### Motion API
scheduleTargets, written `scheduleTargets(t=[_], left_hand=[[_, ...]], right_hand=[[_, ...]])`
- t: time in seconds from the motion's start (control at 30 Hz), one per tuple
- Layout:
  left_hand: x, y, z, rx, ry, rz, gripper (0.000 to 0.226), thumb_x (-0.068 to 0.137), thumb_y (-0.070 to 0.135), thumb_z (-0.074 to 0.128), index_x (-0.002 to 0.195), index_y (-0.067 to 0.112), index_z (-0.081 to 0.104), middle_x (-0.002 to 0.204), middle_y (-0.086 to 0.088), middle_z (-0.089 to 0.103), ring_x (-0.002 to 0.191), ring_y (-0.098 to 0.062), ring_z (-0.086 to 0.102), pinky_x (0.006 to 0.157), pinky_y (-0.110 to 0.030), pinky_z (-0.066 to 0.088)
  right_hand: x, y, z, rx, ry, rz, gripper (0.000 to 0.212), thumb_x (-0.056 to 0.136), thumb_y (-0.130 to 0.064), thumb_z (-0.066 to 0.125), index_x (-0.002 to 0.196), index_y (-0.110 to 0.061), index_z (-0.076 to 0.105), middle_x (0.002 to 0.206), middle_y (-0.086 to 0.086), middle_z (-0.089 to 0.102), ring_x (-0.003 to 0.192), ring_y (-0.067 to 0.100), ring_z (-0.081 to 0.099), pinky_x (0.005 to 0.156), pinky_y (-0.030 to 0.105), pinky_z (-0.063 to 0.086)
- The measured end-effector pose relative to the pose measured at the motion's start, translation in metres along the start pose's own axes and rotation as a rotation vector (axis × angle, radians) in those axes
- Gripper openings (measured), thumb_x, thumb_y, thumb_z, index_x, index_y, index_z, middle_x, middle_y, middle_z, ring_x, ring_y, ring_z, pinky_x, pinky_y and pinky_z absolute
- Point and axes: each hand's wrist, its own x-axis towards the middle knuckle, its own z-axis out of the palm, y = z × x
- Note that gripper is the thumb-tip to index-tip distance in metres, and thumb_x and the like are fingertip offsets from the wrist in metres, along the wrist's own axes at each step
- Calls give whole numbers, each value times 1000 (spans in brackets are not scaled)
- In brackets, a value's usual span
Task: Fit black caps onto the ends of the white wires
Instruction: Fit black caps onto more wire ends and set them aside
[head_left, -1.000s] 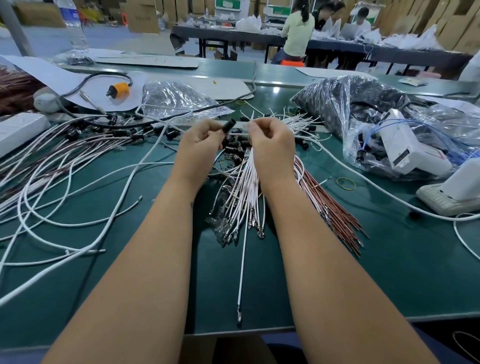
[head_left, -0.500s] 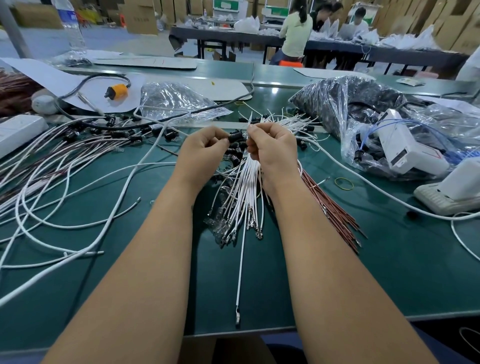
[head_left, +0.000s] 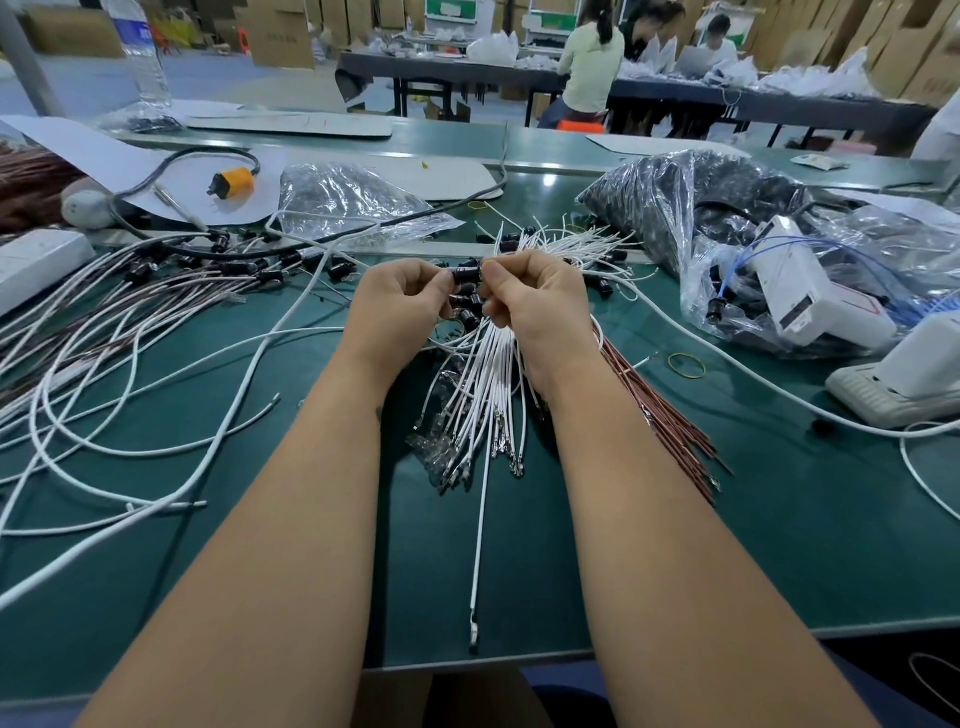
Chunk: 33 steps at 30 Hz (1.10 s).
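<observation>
Black cap (head_left: 466, 274) is pinched between my two hands, up over the green table (head_left: 779, 545). My left hand (head_left: 400, 306) has its fingers curled and grips one end; my right hand (head_left: 535, 306) is curled too, pinching the other end along with a white wire (head_left: 480, 545) that hangs down to the table's near edge. More white wires (head_left: 483, 395) lie bunched right below, loose caps (head_left: 470, 312) beside them.
</observation>
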Motion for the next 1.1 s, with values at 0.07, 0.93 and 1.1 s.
scheduleTargets(t=[0.07, 0.93, 1.1], left_hand=[[-1, -1, 0, -21, 10, -3, 18, 94, 15, 58, 86, 3, 68, 59, 1, 59, 44, -3, 39, 46, -13, 33], [-4, 5, 1, -60, -100, -23, 16, 91, 13, 63, 76, 16, 67, 55, 9, 64, 46, 1, 52, 48, -10, 39], [-4, 4, -1, -88, -61, -4, 18, 86, 16, 70, 69, 19, 68, 45, 16, 54, 41, 3, 43, 45, -7, 33]], right_hand=[[0, 2, 0, -11, -18, 9, 17, 93, -1, 59, 78, -10, 61, 66, 5, 60, 46, 5, 52, 46, 16, 41], [4, 8, 2, 55, 97, 5, 12, 94, -8, 59, 84, -12, 65, 64, 0, 60, 49, 4, 53, 49, 18, 45], [5, 6, 2, 83, 88, 89, 16, 94, -7, 58, 80, -11, 63, 61, 0, 57, 47, 4, 49, 49, 19, 43]])
